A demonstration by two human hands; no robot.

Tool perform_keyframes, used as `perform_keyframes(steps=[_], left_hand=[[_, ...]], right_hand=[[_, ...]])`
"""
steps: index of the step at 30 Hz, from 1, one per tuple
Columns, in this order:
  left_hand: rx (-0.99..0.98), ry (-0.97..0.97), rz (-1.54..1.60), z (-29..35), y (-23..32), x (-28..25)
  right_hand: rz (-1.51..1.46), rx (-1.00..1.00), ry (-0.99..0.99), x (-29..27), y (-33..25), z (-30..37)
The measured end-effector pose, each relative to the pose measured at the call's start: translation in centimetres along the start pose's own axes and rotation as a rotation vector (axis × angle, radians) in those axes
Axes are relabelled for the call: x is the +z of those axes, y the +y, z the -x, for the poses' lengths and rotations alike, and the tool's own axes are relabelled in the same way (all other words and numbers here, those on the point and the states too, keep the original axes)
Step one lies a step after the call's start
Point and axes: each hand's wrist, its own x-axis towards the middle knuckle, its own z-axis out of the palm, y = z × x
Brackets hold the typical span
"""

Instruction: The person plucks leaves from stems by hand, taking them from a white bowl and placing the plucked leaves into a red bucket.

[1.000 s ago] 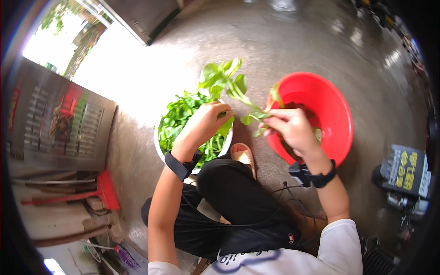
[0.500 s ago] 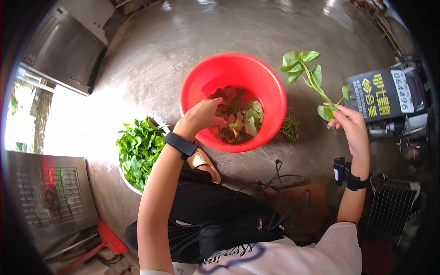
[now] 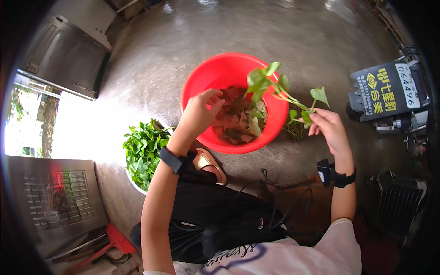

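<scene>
A leafy green stem (image 3: 293, 99) is pinched between the thumb and fingers of my right hand (image 3: 331, 130). Its leafy top leans over the right rim of the red plastic basin (image 3: 215, 68). Inside the basin lie torn leaves (image 3: 238, 121), dark in the shade and paler on the right side. My left hand (image 3: 201, 112) hovers over the basin's left rim, fingers curled and apart, with nothing visible in it. Left of that forearm, a white-rimmed bowl holds a heap of fresh green leaves (image 3: 145, 153). Thin green stalks (image 3: 294, 129) lie on the floor beside the basin's right side.
A sandalled foot (image 3: 208, 165) stands just below the basin. Black cords (image 3: 275, 197) loop near a brown box-like thing on the right. Farther right are a dark vehicle mudguard with a plate (image 3: 382, 91) and a wire rack (image 3: 401, 201). A red dustpan (image 3: 112, 243) lies lower left.
My right hand has moved left and slightly down, bringing the leafy stem over the basin's right rim. My left hand has drawn back a little from the leaves toward the left rim.
</scene>
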Motion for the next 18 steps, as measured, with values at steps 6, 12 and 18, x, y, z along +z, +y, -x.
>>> perform_keyframes(steps=[6,12,18], left_hand=[[-0.135,-0.15,0.32,1.9,3.0,-2.9],[-0.242,-0.217,0.54,3.6,1.7,-1.3],[-0.238,-0.079,0.382,4.5,-1.4,-1.9]], right_hand=[[-0.457,0.094,-0.257,7.2,-1.6,-3.2],[-0.507,0.102,-0.4,14.3,-1.6,-5.5],[-0.341,0.121,-0.431,16.9,-2.1,-5.9]])
